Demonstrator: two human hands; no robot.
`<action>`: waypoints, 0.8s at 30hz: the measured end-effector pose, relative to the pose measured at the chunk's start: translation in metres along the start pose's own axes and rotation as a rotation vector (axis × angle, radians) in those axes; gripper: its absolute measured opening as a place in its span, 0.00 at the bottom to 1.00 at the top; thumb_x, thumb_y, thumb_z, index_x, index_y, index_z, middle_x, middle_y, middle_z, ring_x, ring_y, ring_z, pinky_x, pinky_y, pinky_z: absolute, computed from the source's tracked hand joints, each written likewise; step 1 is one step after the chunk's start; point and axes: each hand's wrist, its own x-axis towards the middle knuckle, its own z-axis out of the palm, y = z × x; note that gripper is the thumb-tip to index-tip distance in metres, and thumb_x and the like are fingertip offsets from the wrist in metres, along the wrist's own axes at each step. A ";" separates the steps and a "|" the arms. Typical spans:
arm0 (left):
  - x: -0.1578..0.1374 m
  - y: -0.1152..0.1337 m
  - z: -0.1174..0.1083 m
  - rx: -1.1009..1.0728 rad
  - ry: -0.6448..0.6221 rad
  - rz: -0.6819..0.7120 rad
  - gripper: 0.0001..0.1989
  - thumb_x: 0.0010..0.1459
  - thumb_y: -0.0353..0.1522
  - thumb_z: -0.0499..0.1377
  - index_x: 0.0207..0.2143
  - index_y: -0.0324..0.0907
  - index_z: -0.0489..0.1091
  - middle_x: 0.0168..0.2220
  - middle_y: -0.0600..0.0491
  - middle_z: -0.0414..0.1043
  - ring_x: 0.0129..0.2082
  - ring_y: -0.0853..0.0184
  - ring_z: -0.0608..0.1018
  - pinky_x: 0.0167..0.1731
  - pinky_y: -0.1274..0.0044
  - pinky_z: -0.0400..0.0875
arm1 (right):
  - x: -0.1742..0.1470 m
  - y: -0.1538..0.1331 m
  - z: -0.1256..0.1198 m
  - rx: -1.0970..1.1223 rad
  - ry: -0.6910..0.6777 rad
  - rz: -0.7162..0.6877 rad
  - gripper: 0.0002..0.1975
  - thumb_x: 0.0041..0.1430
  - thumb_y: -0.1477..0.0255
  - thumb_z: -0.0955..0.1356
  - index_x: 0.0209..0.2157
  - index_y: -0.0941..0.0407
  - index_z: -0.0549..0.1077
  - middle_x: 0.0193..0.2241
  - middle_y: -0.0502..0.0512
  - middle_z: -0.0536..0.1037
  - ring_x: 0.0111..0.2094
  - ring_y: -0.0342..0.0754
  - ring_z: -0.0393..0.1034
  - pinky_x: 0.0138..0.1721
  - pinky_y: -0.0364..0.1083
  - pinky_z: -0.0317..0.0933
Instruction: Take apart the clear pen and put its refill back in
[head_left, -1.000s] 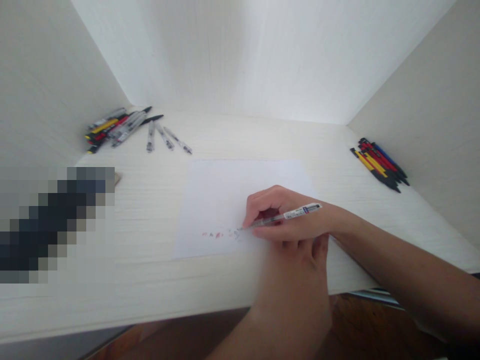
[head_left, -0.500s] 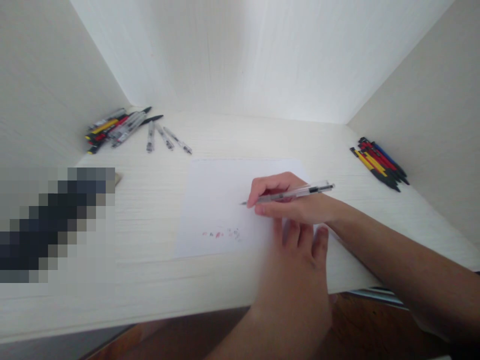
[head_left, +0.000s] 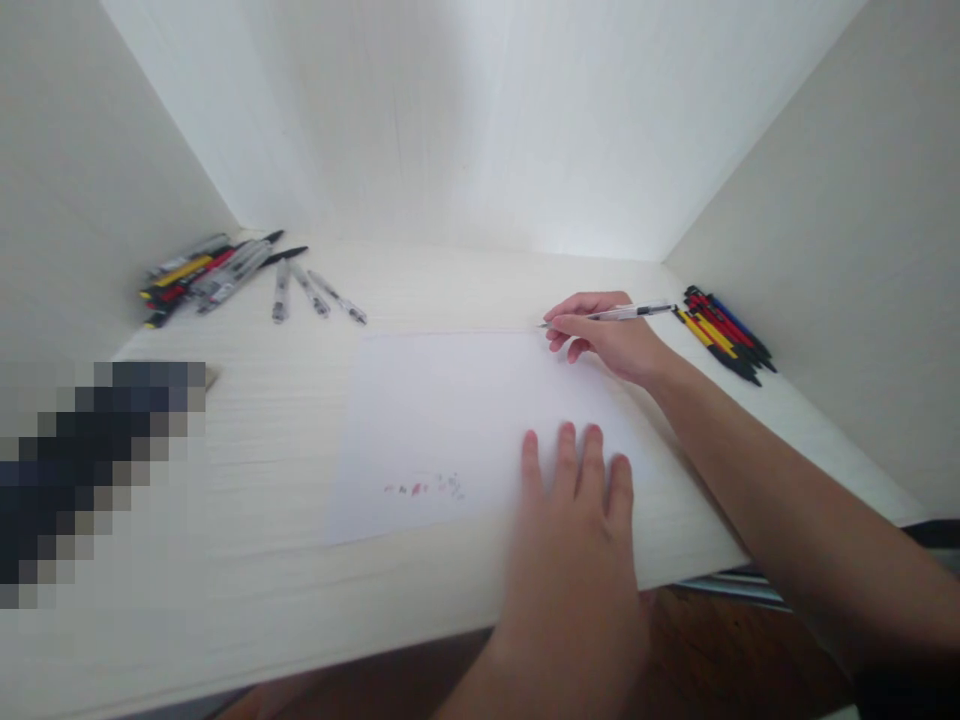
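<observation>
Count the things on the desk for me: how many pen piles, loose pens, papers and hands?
Pen piles: 2, the left pile and the right pile
Loose clear pens: 3
Pen in the right hand: 1 clear pen
Sheet of paper: 1
Hands: 2, with the left hand flat on the paper
Total: 9

The right hand point(head_left: 604, 335) grips a clear plastic pen point(head_left: 611, 314) above the white paper sheet's point(head_left: 450, 420) far edge, while the left hand point(head_left: 574, 520) lies flat on it
</observation>
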 end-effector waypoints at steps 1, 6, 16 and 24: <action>0.000 0.000 0.001 -0.003 -0.004 -0.001 0.51 0.69 0.55 0.65 0.75 0.32 0.46 0.71 0.32 0.25 0.69 0.38 0.30 0.66 0.42 0.28 | 0.001 0.004 -0.001 -0.023 -0.002 0.004 0.16 0.52 0.66 0.76 0.36 0.65 0.78 0.31 0.64 0.78 0.28 0.50 0.74 0.23 0.42 0.68; 0.001 0.001 0.005 0.001 0.040 0.003 0.45 0.72 0.51 0.63 0.75 0.32 0.47 0.71 0.33 0.29 0.69 0.37 0.32 0.65 0.40 0.29 | 0.006 0.021 -0.003 -0.146 0.063 -0.025 0.12 0.54 0.68 0.73 0.31 0.64 0.75 0.26 0.62 0.76 0.21 0.47 0.69 0.18 0.42 0.62; 0.003 0.003 0.005 -0.005 0.013 -0.006 0.41 0.75 0.47 0.59 0.75 0.32 0.46 0.71 0.32 0.30 0.69 0.37 0.33 0.65 0.39 0.29 | 0.013 0.029 -0.007 -0.321 0.123 -0.103 0.11 0.60 0.69 0.69 0.28 0.62 0.74 0.23 0.56 0.75 0.17 0.43 0.65 0.16 0.40 0.56; 0.004 0.003 0.008 0.003 0.041 -0.002 0.51 0.68 0.55 0.66 0.75 0.32 0.47 0.71 0.31 0.28 0.69 0.36 0.31 0.65 0.40 0.27 | 0.013 0.029 -0.007 -0.323 0.088 -0.096 0.11 0.60 0.69 0.69 0.28 0.63 0.74 0.24 0.58 0.76 0.17 0.42 0.64 0.16 0.40 0.56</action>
